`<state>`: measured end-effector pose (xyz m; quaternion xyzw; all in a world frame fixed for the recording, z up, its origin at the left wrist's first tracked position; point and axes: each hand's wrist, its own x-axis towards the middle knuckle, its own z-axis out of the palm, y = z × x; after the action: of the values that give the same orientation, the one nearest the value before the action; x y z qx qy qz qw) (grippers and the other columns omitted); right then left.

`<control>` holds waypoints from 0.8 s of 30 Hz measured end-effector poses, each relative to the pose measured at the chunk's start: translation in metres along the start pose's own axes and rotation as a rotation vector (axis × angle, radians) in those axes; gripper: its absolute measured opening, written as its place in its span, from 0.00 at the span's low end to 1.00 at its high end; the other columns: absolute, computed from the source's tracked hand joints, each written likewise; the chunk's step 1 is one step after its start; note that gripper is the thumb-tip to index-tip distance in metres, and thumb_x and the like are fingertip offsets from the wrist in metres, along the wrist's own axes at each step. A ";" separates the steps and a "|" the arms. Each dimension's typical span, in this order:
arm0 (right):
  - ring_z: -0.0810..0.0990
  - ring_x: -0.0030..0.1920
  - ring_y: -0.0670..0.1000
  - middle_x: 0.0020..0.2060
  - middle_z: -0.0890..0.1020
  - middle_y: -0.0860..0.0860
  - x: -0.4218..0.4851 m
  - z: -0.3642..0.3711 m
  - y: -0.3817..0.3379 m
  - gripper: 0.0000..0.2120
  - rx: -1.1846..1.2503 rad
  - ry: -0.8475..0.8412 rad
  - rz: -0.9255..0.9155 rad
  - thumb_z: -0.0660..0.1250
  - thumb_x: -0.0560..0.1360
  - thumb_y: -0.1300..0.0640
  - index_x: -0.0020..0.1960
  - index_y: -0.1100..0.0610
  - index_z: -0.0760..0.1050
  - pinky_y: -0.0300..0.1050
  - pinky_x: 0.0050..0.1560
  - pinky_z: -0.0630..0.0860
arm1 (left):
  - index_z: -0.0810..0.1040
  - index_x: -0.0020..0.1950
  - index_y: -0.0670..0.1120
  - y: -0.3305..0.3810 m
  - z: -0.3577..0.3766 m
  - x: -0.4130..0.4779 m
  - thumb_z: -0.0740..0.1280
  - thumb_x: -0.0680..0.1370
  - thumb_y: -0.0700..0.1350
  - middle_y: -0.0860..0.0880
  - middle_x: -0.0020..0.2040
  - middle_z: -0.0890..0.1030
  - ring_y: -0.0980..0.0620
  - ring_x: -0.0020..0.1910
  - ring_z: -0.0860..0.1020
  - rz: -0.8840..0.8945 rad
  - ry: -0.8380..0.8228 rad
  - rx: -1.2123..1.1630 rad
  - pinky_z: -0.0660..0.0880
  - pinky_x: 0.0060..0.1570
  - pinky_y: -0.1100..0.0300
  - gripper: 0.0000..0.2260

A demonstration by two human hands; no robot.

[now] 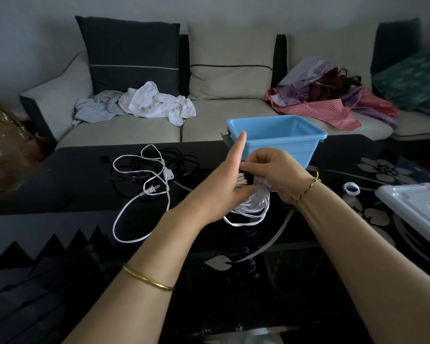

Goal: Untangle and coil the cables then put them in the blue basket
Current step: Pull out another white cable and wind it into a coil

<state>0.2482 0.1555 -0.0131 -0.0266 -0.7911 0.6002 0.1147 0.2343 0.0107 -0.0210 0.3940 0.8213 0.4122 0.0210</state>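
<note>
The white coiled cable (252, 207) was held over the black table (296, 256), just on the near side of the blue basket (283, 147). The right hand (276, 175) pinched its top with fingers curled. The left hand (221, 182) gripped its left side, thumb on the loops and index finger straight. A loose white cable (144, 192) and a black cable (181, 161) lay tangled to the left.
</note>
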 end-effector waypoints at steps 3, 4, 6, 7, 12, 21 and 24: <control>0.75 0.34 0.50 0.31 0.77 0.53 0.002 0.001 0.000 0.11 0.026 0.015 0.009 0.71 0.72 0.63 0.33 0.56 0.75 0.47 0.41 0.73 | 0.38 0.77 0.57 0.003 0.001 0.000 0.65 0.77 0.37 0.38 0.65 0.71 0.58 0.45 0.74 -0.007 0.034 0.024 0.69 0.47 0.63 0.42; 0.75 0.34 0.50 0.30 0.77 0.53 0.003 0.001 -0.001 0.11 0.024 0.022 0.012 0.71 0.72 0.62 0.32 0.56 0.75 0.47 0.40 0.74 | 0.39 0.78 0.56 0.004 0.001 0.001 0.64 0.77 0.37 0.38 0.66 0.71 0.55 0.49 0.75 -0.006 0.053 0.021 0.71 0.50 0.62 0.41; 0.76 0.33 0.49 0.30 0.78 0.52 0.003 0.001 -0.001 0.10 0.016 0.021 0.034 0.71 0.72 0.62 0.33 0.56 0.75 0.45 0.38 0.75 | 0.40 0.78 0.55 0.004 0.001 0.002 0.65 0.76 0.36 0.38 0.68 0.69 0.48 0.61 0.74 -0.013 0.083 0.010 0.71 0.60 0.56 0.42; 0.77 0.33 0.49 0.31 0.78 0.51 0.003 0.001 0.000 0.09 0.016 0.020 0.044 0.71 0.72 0.62 0.34 0.56 0.76 0.44 0.38 0.75 | 0.40 0.78 0.55 0.003 0.001 0.001 0.65 0.76 0.36 0.38 0.69 0.68 0.45 0.64 0.73 -0.013 0.087 0.016 0.71 0.62 0.55 0.42; 0.74 0.29 0.45 0.32 0.77 0.51 0.004 0.002 0.003 0.08 0.003 0.057 0.042 0.71 0.71 0.62 0.38 0.55 0.74 0.43 0.35 0.72 | 0.43 0.77 0.56 0.003 0.000 0.000 0.67 0.76 0.37 0.45 0.58 0.65 0.46 0.48 0.76 0.021 0.133 0.107 0.74 0.53 0.50 0.41; 0.66 0.32 0.45 0.33 0.68 0.47 0.004 0.005 0.008 0.10 -0.245 0.207 -0.060 0.68 0.73 0.62 0.43 0.56 0.66 0.37 0.33 0.64 | 0.54 0.73 0.47 -0.001 0.005 0.003 0.65 0.78 0.39 0.41 0.63 0.70 0.53 0.45 0.71 0.008 0.084 0.120 0.65 0.46 0.64 0.28; 0.71 0.33 0.47 0.36 0.73 0.50 0.002 0.004 0.013 0.06 -0.183 0.213 -0.023 0.65 0.75 0.59 0.48 0.57 0.69 0.40 0.34 0.68 | 0.62 0.71 0.44 -0.004 0.006 0.006 0.64 0.79 0.42 0.44 0.64 0.71 0.49 0.59 0.73 -0.025 0.056 0.120 0.65 0.52 0.63 0.22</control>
<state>0.2445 0.1558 -0.0264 -0.0914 -0.8261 0.5180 0.2021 0.2304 0.0173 -0.0262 0.3725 0.8495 0.3730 -0.0205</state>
